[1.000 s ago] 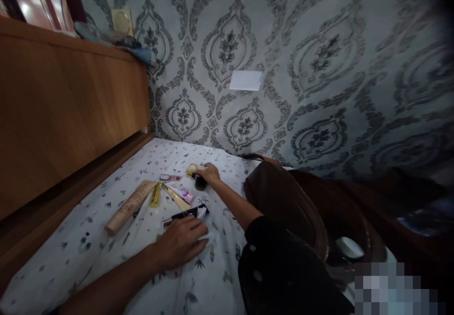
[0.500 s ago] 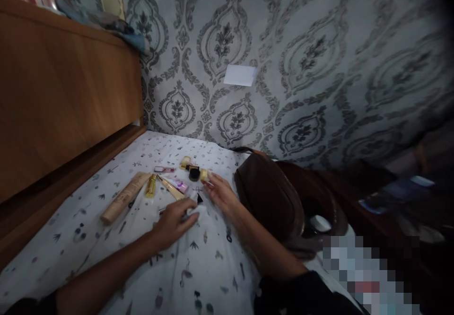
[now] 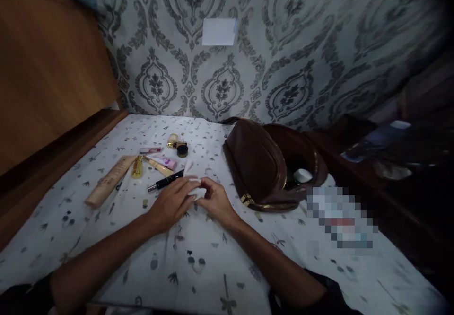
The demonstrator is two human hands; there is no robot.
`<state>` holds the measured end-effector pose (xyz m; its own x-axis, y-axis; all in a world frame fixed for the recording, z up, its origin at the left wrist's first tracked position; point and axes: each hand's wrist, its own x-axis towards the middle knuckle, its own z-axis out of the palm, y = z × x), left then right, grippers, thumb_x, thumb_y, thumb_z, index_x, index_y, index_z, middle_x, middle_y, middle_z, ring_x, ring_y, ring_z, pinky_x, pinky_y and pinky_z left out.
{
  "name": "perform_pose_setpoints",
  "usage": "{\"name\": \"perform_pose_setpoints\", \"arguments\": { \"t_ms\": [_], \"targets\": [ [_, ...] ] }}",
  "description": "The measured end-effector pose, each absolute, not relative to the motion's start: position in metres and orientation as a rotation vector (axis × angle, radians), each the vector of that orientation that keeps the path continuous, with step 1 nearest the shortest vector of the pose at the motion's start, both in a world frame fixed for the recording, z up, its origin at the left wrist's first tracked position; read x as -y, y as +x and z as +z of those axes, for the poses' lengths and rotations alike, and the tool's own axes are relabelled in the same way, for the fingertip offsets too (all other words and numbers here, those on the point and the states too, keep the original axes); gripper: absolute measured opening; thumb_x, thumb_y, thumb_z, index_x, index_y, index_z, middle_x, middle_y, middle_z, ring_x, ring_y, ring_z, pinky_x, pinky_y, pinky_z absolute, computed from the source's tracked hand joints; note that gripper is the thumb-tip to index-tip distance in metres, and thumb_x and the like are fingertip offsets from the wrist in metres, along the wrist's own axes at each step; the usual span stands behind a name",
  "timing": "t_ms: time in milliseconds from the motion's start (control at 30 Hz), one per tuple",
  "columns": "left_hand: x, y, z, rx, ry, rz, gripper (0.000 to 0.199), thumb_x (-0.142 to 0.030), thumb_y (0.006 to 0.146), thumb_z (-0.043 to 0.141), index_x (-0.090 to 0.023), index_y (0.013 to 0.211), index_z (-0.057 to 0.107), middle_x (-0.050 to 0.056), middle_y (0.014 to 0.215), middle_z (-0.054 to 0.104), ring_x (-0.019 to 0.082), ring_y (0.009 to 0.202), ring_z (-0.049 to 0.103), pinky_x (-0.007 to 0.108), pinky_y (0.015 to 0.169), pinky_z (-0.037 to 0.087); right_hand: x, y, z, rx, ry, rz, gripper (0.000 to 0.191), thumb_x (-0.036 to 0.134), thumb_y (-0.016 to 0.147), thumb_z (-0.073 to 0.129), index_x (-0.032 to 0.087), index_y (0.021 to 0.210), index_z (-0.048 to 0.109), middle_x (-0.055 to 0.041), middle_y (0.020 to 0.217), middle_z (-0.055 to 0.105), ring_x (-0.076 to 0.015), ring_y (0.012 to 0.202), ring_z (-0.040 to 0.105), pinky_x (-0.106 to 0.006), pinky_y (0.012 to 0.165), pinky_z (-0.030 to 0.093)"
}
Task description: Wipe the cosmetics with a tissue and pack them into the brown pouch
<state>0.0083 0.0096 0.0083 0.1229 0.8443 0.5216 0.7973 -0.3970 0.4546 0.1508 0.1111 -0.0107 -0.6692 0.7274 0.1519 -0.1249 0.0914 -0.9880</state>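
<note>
My left hand [image 3: 172,202] and my right hand [image 3: 216,202] meet over the bed, fingers closed on a thin white piece [image 3: 197,192] that looks like a tissue or cloth. Its exact kind is hard to make out, as fingers cover much of it. Just beyond my left hand lies a black tube with a silver end [image 3: 166,181]. Farther off are a cream-coloured slim tube [image 3: 158,167], a lilac tube [image 3: 169,162], a gold lipstick-like tube [image 3: 137,167], a small black-lidded jar [image 3: 182,151] and a gold-capped bottle [image 3: 172,140].
A large beige tube [image 3: 108,182] and a pink lip-gloss tube [image 3: 150,150] lie on the patterned sheet [image 3: 198,267]. An open brown bag [image 3: 253,163] stands at the right, near a blurred-out item [image 3: 342,218]. Wooden furniture [image 3: 53,55] borders the left; the papered wall [image 3: 156,83] rises behind.
My right hand has left the small bottle and jar and come back toward my left hand. Both now hold the white piece. The camera view has tilted down.
</note>
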Motion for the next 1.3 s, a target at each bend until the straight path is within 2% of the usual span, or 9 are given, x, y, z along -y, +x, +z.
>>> {"name": "perform_pose_setpoints", "arguments": {
  "t_ms": [67,133,233,300,467,667,833,967,1300],
  "targets": [
    [-0.011,0.009,0.008,-1.725,2.188,1.136,0.032,-0.029,0.099,0.041,-0.019,0.127,0.053,0.012,0.125,0.062,0.023,0.119,0.056,0.039,0.103,0.044,-0.109,0.151,-0.011,1.755,-0.592,1.652,0.027,0.013,0.059,0.071,0.019,0.085,0.063,0.0020,0.083,0.066,-0.0161,0.080,0.064,-0.028,0.075,0.054],
    [-0.014,0.008,0.009,-1.754,2.007,1.133,0.031,-0.034,0.099,0.039,-0.017,0.121,0.053,0.010,0.114,0.066,0.021,0.105,0.061,0.035,0.093,0.048,-0.106,0.152,-0.011,1.748,-0.565,1.708,0.028,0.019,0.062,0.075,0.019,0.087,0.062,0.0015,0.085,0.066,-0.0156,0.080,0.064,-0.029,0.076,0.055],
    [-0.017,0.004,0.012,-1.795,1.772,1.137,0.030,-0.039,0.099,0.036,-0.017,0.099,0.056,0.002,0.084,0.063,0.017,0.076,0.059,0.028,0.072,0.048,-0.102,0.154,-0.013,1.731,-0.492,1.743,0.035,0.027,0.062,0.081,0.020,0.091,0.063,0.0003,0.090,0.064,-0.0153,0.083,0.064,-0.031,0.081,0.055],
    [-0.020,0.001,0.013,-1.805,1.664,1.175,0.033,-0.042,0.097,0.036,-0.018,0.085,0.055,0.000,0.073,0.057,0.016,0.068,0.053,0.026,0.064,0.045,-0.099,0.155,-0.013,1.721,-0.457,1.713,0.037,0.029,0.062,0.083,0.021,0.092,0.064,-0.0005,0.095,0.061,-0.0155,0.089,0.064,-0.030,0.082,0.055],
    [-0.021,-0.003,0.016,-1.738,1.438,1.216,0.036,-0.048,0.092,0.041,-0.019,0.074,0.054,-0.001,0.068,0.053,0.015,0.068,0.051,0.025,0.061,0.046,-0.098,0.160,-0.007,1.674,-0.439,1.757,0.040,0.033,0.065,0.084,0.022,0.097,0.062,-0.0012,0.096,0.064,-0.0156,0.088,0.064,-0.031,0.082,0.054],
    [-0.019,-0.002,0.011,-1.532,1.303,1.282,0.036,-0.053,0.088,0.049,-0.018,0.082,0.054,-0.002,0.069,0.049,0.013,0.062,0.051,0.022,0.049,0.047,-0.103,0.161,-0.009,1.743,-0.541,1.606,0.037,0.034,0.068,0.081,0.021,0.098,0.064,-0.0024,0.091,0.068,-0.0163,0.083,0.063,-0.030,0.076,0.052],
    [-0.017,-0.002,0.007,-1.383,1.283,1.383,0.042,-0.047,0.087,0.055,-0.015,0.113,0.062,0.008,0.105,0.063,0.019,0.085,0.062,0.027,0.061,0.059,-0.103,0.160,-0.009,1.691,-0.560,1.672,0.038,0.037,0.066,0.082,0.020,0.095,0.064,-0.0023,0.089,0.067,-0.0157,0.079,0.063,-0.029,0.070,0.053],
    [-0.014,-0.001,0.008,-1.356,1.319,1.438,0.040,-0.040,0.089,0.057,-0.017,0.121,0.064,0.010,0.124,0.063,0.023,0.102,0.064,0.031,0.077,0.060,-0.102,0.160,-0.006,1.546,-0.564,1.781,0.040,0.032,0.061,0.087,0.021,0.094,0.066,-0.0013,0.090,0.069,-0.0154,0.082,0.065,-0.029,0.077,0.053],
    [-0.011,-0.009,0.005,-1.521,1.768,1.413,0.026,-0.022,0.091,0.050,-0.015,0.110,0.067,0.007,0.101,0.071,0.019,0.090,0.067,0.029,0.082,0.052,-0.103,0.160,0.003,1.083,-0.543,2.170,0.032,0.032,0.063,0.087,0.020,0.088,0.071,-0.0006,0.092,0.071,-0.0137,0.084,0.067,-0.027,0.081,0.056]
  ]
}}
